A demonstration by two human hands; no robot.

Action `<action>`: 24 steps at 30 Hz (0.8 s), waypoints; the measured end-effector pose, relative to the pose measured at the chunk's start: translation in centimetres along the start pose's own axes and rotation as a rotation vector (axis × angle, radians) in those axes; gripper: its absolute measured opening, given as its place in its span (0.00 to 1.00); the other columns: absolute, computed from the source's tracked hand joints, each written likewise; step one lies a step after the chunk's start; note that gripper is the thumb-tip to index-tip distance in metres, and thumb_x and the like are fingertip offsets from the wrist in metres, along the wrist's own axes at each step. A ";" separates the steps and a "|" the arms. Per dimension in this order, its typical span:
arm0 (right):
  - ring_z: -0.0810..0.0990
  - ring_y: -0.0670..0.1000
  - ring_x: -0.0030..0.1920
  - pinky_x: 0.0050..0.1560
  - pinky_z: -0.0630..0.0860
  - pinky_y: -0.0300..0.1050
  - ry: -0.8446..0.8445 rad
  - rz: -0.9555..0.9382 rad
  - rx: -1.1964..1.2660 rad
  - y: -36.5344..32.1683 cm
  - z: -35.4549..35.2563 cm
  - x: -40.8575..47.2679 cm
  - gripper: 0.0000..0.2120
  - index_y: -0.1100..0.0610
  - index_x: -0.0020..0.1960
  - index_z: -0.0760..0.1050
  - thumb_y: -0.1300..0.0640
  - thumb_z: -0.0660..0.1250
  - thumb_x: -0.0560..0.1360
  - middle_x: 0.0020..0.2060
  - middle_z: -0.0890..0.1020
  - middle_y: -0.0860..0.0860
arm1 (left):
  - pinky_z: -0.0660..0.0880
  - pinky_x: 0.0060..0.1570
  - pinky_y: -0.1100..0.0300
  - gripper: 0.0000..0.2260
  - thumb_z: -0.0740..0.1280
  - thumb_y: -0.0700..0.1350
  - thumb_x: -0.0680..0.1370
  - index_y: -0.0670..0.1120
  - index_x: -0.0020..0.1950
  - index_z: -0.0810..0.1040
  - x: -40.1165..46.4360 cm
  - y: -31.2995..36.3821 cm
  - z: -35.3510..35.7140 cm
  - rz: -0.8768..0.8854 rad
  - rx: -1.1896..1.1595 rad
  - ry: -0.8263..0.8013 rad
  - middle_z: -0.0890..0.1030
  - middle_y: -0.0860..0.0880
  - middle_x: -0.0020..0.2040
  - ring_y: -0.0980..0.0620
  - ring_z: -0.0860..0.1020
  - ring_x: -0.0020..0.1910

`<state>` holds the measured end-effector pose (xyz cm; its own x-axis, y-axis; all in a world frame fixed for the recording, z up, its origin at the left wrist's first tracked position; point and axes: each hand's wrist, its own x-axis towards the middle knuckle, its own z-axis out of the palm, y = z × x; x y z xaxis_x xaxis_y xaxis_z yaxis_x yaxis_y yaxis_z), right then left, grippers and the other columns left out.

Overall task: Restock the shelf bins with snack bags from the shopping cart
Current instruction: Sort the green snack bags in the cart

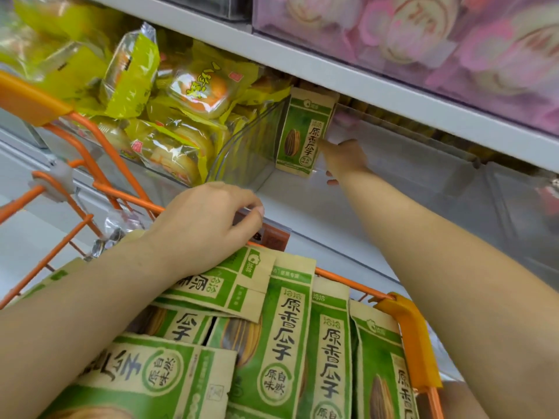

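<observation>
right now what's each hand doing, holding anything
Left hand: closed on the top green seed bag in the cart.
Right hand: holding an upright seed bag in the clear bin.

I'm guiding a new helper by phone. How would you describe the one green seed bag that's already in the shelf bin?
Find the grey shelf under the pink sweets, then the clear bin right of the yellow cake packs. The seed bag stands upright at that bin's left wall, the right hand against it. Its green twins all lie in the orange cart.
</observation>
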<state>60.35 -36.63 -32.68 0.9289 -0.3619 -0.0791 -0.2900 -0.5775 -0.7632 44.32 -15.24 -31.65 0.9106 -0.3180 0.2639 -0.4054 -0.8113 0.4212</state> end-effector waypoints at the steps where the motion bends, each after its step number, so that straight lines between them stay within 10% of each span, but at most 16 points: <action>1: 0.81 0.57 0.53 0.52 0.80 0.55 -0.023 -0.001 -0.006 -0.3 -0.4 -0.9 0.31 0.60 0.69 0.66 0.41 0.64 0.74 0.60 0.78 0.55 | 0.75 0.46 0.52 0.17 0.55 0.56 0.76 0.51 0.52 0.80 -0.1 0.1 -0.2 0.002 0.008 0.018 0.82 0.52 0.46 0.50 0.77 0.49; 6: 0.78 0.51 0.51 0.52 0.76 0.46 -0.147 -0.285 -0.016 -1.4 -3.3 -10.9 0.07 0.52 0.53 0.73 0.52 0.66 0.76 0.50 0.78 0.50 | 0.73 0.48 0.57 0.13 0.61 0.55 0.79 0.53 0.60 0.77 -0.5 1.1 -3.0 -0.040 -0.024 -0.090 0.80 0.52 0.52 0.54 0.77 0.47; 9: 0.76 0.45 0.51 0.51 0.72 0.42 -0.238 -0.567 -0.121 -0.8 -6.1 -18.2 0.09 0.49 0.58 0.75 0.51 0.64 0.78 0.52 0.79 0.44 | 0.71 0.44 0.64 0.16 0.65 0.56 0.76 0.54 0.62 0.76 -1.3 1.7 -5.4 -0.044 0.025 -0.271 0.79 0.54 0.51 0.59 0.76 0.43; 15: 0.71 0.43 0.64 0.60 0.65 0.37 -0.517 -0.799 -0.432 0.4 -7.5 -24.4 0.20 0.46 0.67 0.71 0.44 0.65 0.76 0.64 0.75 0.43 | 0.58 0.72 0.52 0.52 0.74 0.66 0.62 0.54 0.78 0.49 -4.2 1.1 -8.2 -0.211 0.208 -0.846 0.54 0.53 0.77 0.52 0.57 0.75; 24: 0.72 0.54 0.65 0.58 0.72 0.47 -0.443 -0.829 -0.610 0.2 -3.2 -25.7 0.34 0.48 0.76 0.56 0.48 0.65 0.74 0.67 0.74 0.52 | 0.60 0.69 0.57 0.43 0.68 0.65 0.70 0.52 0.78 0.52 -7.4 0.8 -6.0 -0.202 0.114 -0.467 0.57 0.50 0.77 0.49 0.60 0.73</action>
<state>35.74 -29.77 -28.74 0.8523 0.5230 -0.0063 0.5046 -0.8254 -0.2530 36.77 -10.61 -28.05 0.9189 -0.3135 -0.2396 -0.2302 -0.9191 0.3198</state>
